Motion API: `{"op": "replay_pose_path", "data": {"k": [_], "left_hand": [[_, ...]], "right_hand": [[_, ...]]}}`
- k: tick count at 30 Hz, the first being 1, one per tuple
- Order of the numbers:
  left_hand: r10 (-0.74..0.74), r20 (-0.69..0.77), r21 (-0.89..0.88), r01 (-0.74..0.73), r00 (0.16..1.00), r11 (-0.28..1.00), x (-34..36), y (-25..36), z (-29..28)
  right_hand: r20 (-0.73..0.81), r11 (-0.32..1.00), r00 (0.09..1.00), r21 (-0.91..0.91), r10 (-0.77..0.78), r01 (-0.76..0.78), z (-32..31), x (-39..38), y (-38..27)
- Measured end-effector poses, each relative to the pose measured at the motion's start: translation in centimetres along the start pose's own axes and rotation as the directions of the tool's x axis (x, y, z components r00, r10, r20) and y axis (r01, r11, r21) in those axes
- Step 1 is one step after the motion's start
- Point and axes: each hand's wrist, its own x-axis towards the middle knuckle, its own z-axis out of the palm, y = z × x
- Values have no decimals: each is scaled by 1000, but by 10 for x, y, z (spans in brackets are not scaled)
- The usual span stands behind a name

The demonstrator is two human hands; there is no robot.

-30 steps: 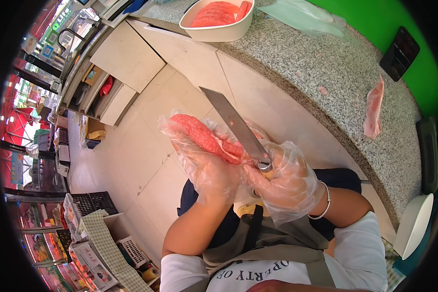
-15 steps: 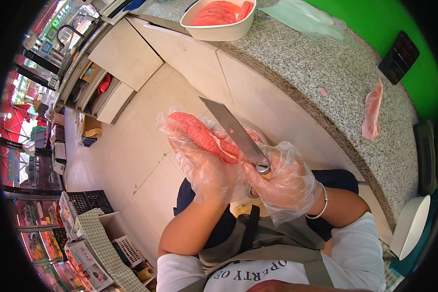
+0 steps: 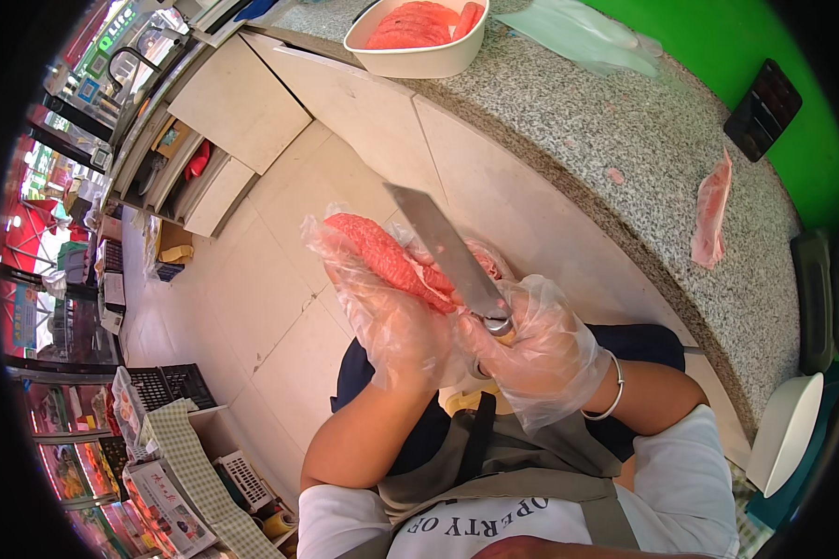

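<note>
My left hand point(image 3: 396, 335), in a clear plastic glove, is closed around peeled red pomelo flesh point(image 3: 382, 256) in front of my body. My right hand point(image 3: 545, 349), gloved the same way, grips a knife point(image 3: 447, 252) by its handle. The broad blade points up and to the left, crossing in front of part of the pomelo. Whether its edge touches the flesh I cannot tell. A white bowl point(image 3: 429, 61) with red pomelo pieces point(image 3: 415, 26) stands on the counter ahead. A strip of pinkish membrane point(image 3: 713, 212) lies farther right.
The speckled stone counter point(image 3: 615, 121) curves along the right, bearing a pale green glove point(image 3: 583, 35) and a dark phone point(image 3: 764, 110). Another white bowl point(image 3: 785, 436) leans at the lower right. At left, a black crate point(image 3: 179, 384) and shelves stand on the tiled floor point(image 3: 252, 270).
The knife and my right hand have shifted very slightly left, and the blade is a little steeper. My left hand still holds the pomelo in nearly the same place.
</note>
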Motion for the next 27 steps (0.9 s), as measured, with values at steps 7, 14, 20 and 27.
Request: {"op": "replay_pose_path", "data": {"k": [7,14,20,27], "left_hand": [[145,134,121,-162,980,979,-4,-6,-5],[329,226,305,-388,917,870,11,-29,-34],[308,185,283,-351,933,893,8,-26,-26],[347,241,365,-417,906,833,5,-23,-25]], "right_hand": [[84,991,990,59,114,-119,-5,4,-12],[150,614,854,-634,-498,469,-9,-1,4],[75,903,973,-362,-220,232,-7,-2,-2],[89,991,994,110,68,-78,-5,-2,-9]]}}
